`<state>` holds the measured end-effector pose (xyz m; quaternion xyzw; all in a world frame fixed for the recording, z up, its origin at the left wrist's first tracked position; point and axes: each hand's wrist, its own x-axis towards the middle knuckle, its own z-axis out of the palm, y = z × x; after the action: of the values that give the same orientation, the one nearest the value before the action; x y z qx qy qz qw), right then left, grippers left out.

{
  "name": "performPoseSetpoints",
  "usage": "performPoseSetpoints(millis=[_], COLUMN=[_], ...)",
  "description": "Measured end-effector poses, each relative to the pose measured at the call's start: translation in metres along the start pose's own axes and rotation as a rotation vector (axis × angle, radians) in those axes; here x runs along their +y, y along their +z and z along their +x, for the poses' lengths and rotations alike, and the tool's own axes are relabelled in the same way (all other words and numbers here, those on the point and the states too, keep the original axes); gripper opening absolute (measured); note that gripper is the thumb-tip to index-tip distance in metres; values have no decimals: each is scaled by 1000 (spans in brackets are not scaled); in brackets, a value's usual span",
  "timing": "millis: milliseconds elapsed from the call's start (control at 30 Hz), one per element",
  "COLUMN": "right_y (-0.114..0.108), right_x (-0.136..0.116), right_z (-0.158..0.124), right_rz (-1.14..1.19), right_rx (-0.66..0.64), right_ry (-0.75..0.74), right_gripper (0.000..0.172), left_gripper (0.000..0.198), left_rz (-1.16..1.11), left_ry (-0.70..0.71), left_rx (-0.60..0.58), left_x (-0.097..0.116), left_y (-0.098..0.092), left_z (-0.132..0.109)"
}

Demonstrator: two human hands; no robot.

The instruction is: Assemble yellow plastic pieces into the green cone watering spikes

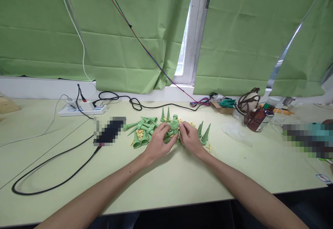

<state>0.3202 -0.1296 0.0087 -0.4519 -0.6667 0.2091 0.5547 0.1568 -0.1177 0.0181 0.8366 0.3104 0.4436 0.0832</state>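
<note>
My left hand (158, 140) and my right hand (189, 139) meet at the middle of the table, fingers curled around a green plastic cone piece (173, 128) held between them. Around the hands lies a heap of green cone spikes (142, 132), some lying flat, some standing upright (205, 133). Small yellow plastic bits (139, 134) are scattered among the cones. What the fingertips pinch besides the green piece is hidden.
A white power strip (83, 109) with black cables (52, 173) sits at the left. A brown bottle (257, 120), a small cardboard tray (223, 107) and clutter lie at the right. Green curtains (130, 35) hang behind the pale green table (182, 177).
</note>
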Motion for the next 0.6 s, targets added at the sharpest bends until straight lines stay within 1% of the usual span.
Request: performPoseSetpoints(millis=[233, 600], right_y=[-1, -1], right_x=[0, -2], right_z=[0, 0], right_rz=[-23, -41], right_rx=[6, 4], right_ry=[-30, -52], right_gripper=[37, 37], left_gripper=[8, 7], left_rz=[-19, -28], left_ry=[25, 59], left_rx=[12, 19], left_x=[1, -1], left_y=[-2, -2], left_z=[0, 0])
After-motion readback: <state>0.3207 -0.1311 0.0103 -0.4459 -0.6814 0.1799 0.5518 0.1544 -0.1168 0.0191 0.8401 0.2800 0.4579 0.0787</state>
